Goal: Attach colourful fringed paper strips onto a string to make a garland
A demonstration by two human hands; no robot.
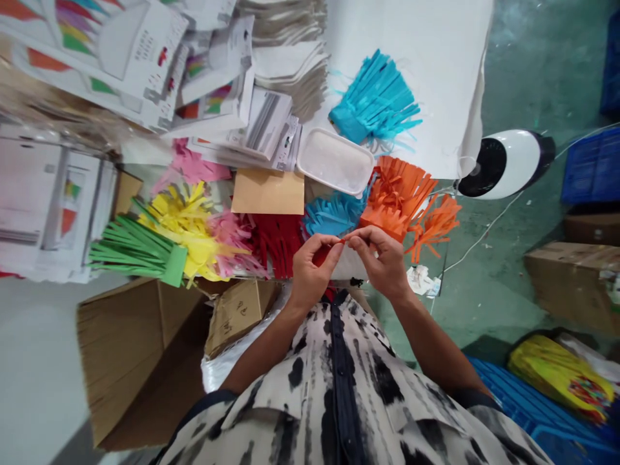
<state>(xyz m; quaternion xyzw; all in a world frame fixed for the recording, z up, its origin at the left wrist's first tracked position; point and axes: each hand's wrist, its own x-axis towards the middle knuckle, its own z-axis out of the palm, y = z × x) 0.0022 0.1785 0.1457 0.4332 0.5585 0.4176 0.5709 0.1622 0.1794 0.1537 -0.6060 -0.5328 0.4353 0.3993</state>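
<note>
My left hand [316,263] and my right hand [380,259] meet over the table's near edge. Both pinch a thin red paper strip [343,241] between thumb and forefinger; most of it is hidden by the fingers. Just beyond them lie fringed paper bundles: red [277,240], blue [334,214] and orange [394,200]. Left of these are pink [232,242], yellow [186,226] and green [140,248] fringed bundles. A turquoise fringed bundle [375,103] rests farther back on the white tabletop [436,77].
A white plastic tub [335,160] stands beside a brown card piece [268,192]. Printed packages [140,58] are piled at the back left. Below the table's edge sits an open cardboard box [130,361]. On the right floor are a black-and-white round object [518,163], a cable and blue crates [591,165].
</note>
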